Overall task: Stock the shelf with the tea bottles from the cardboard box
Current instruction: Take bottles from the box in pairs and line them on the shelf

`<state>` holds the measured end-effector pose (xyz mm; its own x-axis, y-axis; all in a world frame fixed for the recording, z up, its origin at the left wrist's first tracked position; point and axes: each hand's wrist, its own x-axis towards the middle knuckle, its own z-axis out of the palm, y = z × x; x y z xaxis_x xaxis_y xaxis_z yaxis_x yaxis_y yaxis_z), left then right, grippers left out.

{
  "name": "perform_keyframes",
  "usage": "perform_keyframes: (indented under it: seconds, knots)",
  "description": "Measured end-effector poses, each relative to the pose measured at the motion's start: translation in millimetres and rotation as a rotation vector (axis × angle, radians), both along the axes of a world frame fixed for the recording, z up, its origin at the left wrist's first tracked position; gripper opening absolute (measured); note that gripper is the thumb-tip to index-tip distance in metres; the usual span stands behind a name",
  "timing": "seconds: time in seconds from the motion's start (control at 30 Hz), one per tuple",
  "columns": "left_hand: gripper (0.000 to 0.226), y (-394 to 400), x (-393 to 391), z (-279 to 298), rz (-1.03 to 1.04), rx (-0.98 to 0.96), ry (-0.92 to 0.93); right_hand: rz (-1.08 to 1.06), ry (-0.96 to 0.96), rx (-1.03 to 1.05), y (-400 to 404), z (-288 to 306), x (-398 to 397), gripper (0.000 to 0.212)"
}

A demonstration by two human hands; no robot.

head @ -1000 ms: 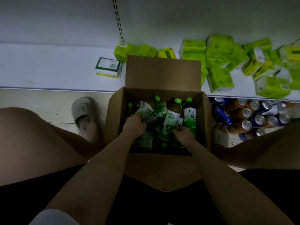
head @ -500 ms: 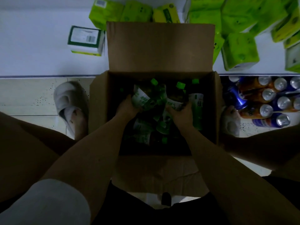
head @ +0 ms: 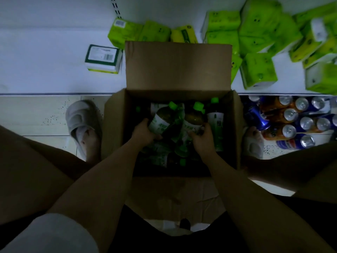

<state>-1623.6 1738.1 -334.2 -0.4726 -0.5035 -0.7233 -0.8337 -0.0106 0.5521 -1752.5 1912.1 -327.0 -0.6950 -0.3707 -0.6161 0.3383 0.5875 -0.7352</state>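
Both forearms reach down into the open box on the floor. Left hand grips one bottle; right hand grips another bottle. The shelf lies beyond.

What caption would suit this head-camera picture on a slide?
Crouched before a shelf, the left hand and right hand each grip a tea bottle inside the cardboard box.

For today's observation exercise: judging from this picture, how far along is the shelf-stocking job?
Done: nothing visible; the shelf holds only green packs, no tea bottles. In hand: the left hand and right hand each grip a bottle inside the box. Left: lifting these out, plus several more bottles lying in the box.
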Motion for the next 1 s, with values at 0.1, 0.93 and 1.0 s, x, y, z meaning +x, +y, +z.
perform_keyframes:
  seconds: [0.1,0.93,1.0]
  knots:
    - [0.082,12.7,3.9,18.1,0.112,0.091,0.057,-0.047,-0.065,-0.105,5.6,18.3,1.4,0.039]
    - [0.038,47.7,15.0,210.3,0.281,0.409,0.741,-0.033,-0.49,-0.799,11.3,205.3,5.1,0.059]
    - [0.039,51.9,18.8,213.7,0.287,0.382,0.742,-0.032,-0.491,-0.818,13.4,208.8,7.4,0.051]
